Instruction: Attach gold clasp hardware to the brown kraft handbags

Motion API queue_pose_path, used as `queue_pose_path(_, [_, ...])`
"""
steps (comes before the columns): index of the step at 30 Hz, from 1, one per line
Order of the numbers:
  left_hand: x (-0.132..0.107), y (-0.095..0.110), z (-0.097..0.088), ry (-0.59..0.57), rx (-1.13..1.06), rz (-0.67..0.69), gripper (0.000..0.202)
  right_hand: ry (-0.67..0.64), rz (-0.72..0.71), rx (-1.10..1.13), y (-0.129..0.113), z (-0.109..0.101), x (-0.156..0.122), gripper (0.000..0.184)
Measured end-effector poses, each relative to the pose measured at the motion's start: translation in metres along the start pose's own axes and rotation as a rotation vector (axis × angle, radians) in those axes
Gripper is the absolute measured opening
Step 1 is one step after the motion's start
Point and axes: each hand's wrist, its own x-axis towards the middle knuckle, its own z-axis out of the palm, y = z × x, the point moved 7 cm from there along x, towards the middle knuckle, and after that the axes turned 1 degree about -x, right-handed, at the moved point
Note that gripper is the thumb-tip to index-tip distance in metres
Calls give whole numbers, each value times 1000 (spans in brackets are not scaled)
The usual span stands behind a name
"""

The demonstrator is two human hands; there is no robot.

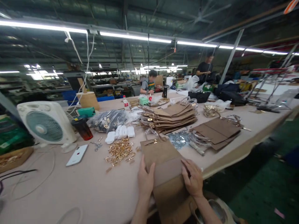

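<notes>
A flat brown handbag (161, 152), with a gold-coloured clasp piece near its top edge, lies in front of me and hangs over the table's near edge. My left hand (146, 179) grips its left side, thumb on top and fingers along the edge. On the opposite side my right hand (193, 177) is curled over the bag's edge, its fingertips partly hidden. Left of the bag lies a heap of small gold-coloured metal fittings (121, 151). Behind the bag are small grey pieces (179, 140) in a loose pile.
A stack of brown bag pieces (170, 116) stands behind, with more brown bags (217, 132) at right. Leftward are white wrapped bundles (120, 133), a phone (77, 155), a dark tumbler (82, 128) and a fan (45, 123). Two people work farther back.
</notes>
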Motion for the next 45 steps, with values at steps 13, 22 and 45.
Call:
queue_pose_path(13, [-86,12,-57,58,-187,21,71,-16,434,415,-18,-22,-73,61])
queue_pose_path(22, [-160,-33,-69,170,-197,-79,71,-139,-30,276,-86,-11,-16,66])
queue_pose_path(45, [-52,15,-94,221,580,31,14,-519,-115,477,-133,94,3,49])
